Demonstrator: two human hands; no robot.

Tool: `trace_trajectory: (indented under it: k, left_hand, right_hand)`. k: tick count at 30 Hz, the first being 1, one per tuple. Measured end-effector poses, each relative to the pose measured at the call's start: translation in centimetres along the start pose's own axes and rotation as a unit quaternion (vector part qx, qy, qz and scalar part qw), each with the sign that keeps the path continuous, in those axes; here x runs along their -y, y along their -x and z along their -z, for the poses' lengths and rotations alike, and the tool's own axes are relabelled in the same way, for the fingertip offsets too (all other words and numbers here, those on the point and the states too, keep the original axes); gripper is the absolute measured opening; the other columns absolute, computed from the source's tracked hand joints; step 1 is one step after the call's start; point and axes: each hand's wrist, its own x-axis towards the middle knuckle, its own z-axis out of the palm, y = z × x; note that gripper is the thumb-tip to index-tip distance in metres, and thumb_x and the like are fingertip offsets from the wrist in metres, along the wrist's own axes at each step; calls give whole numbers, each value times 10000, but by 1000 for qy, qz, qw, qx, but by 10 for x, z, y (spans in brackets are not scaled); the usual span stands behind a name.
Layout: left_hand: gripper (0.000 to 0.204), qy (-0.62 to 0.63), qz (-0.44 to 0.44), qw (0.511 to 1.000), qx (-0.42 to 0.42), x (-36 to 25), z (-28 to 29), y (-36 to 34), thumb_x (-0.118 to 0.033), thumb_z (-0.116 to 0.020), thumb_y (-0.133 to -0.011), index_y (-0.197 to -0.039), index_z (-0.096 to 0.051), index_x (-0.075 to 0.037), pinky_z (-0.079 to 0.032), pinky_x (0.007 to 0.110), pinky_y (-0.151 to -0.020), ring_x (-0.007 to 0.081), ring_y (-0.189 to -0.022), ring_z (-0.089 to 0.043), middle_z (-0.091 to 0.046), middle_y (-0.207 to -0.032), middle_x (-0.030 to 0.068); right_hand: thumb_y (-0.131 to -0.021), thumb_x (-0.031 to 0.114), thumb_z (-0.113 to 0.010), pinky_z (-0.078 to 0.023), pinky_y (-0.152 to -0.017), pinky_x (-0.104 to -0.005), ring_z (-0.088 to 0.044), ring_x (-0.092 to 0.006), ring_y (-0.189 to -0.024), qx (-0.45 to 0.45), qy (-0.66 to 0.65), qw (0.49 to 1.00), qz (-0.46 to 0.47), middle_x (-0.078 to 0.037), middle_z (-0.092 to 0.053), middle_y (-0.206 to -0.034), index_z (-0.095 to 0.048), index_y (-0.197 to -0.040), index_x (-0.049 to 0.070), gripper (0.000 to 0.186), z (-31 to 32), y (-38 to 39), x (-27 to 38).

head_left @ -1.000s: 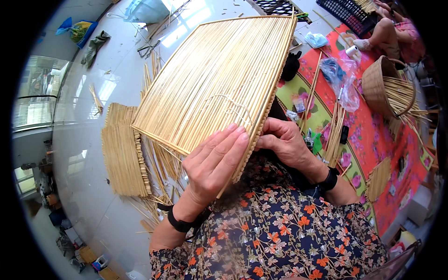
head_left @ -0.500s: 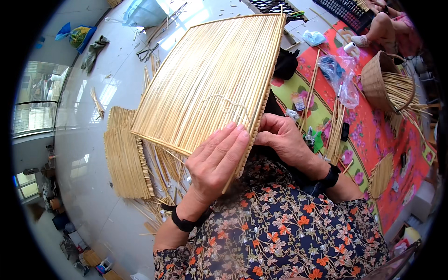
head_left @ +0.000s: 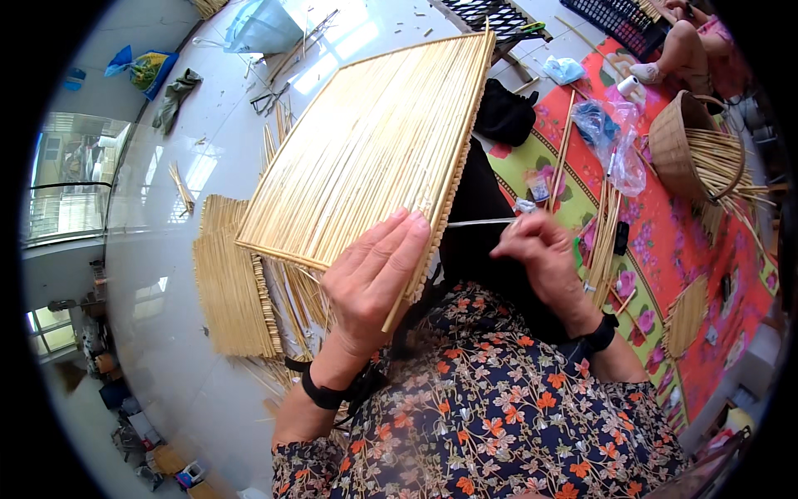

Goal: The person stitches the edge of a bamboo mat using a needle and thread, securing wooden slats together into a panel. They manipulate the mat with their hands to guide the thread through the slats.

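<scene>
A flat panel of pale reed stalks [head_left: 357, 150], laid side by side, stands tilted in front of me. My left hand [head_left: 370, 279] grips its lower right corner, fingers flat on the face and thumb hidden behind. From the panel's right edge a pale thread [head_left: 482, 222] runs taut to my right hand [head_left: 549, 258], which is closed on it with curled fingers. That hand is apart from the panel, out to its right. A thin stalk along the right edge sticks out past the bottom corner.
Stacked reed mats [head_left: 233, 283] and loose stalks lie on the tiled floor to the left. At right, a wicker basket [head_left: 677, 145] of stalks stands on a red floral sheet [head_left: 673, 249], near plastic bags [head_left: 619, 158]. Another person's leg [head_left: 686, 54] shows at the far right.
My right hand has moved from the panel's edge out to the right, drawing the thread straight. The thread's loose loop across the panel's face is gone. My left hand keeps its hold.
</scene>
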Motion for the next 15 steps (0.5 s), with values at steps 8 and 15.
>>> trace_trajectory:
  k: [8, 15]
  left_hand:
    - [334, -20, -4, 1000, 7, -10, -9, 11, -30, -705, -853, -1184, -719, 12, -576, 396, -936, 334, -1107, -713, -745, -1128, 160]
    - [294, -27, 5, 1000, 12, -12, -13, 19, -54, -723, -848, -1140, -739, -19, -579, 402, -944, 316, -1110, -711, -752, -1120, 136]
  right_hand:
    - [-1056, 214, -552, -538, -543, -266, -665, -173, -758, 41, -329, 941, -65, -145, -677, -1189, -602, -1107, 119, 118, -14, -25, 8]
    - [-1068, 237, -522, -387, -445, -254, -484, -123, -542, 73, -291, 937, -178, 29, -427, -638, -516, -915, 116, 196, -6, -30, 10]
